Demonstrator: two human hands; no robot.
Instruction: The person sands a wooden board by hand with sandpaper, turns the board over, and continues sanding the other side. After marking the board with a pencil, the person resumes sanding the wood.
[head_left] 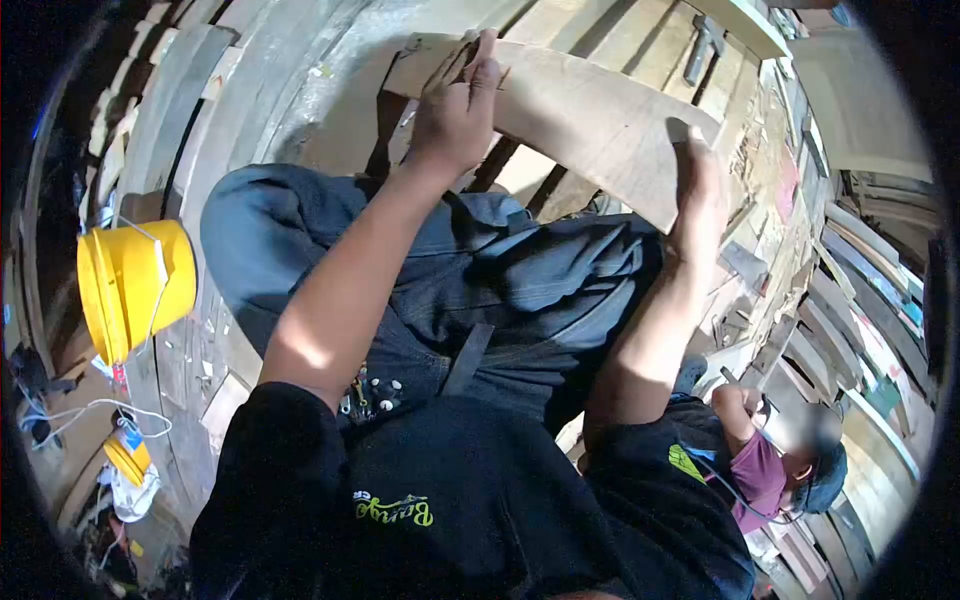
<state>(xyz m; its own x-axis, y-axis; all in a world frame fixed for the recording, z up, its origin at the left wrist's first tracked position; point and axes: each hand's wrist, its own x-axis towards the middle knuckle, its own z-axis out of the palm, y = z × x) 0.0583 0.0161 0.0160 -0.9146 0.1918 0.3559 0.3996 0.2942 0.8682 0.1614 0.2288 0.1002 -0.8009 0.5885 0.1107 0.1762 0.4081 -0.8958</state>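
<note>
A wide, pale wooden board [590, 115] is held up in front of me, over slatted wood and my crossed legs. My left hand [460, 110] grips it near its left end, with fingers pointing up and the thumb against the face. At the board's right end, my right hand [699, 195] holds the edge, thumb along it. The fingers behind the board are partly hidden. Beyond the board, a hammer [703, 50] lies on the slats.
A yellow bucket [150, 285] stands at the left, with a smaller yellow container [127, 458] below it. Another person [775, 465] in a purple shirt sits at the lower right. Wood pieces [870, 290] are piled at the right.
</note>
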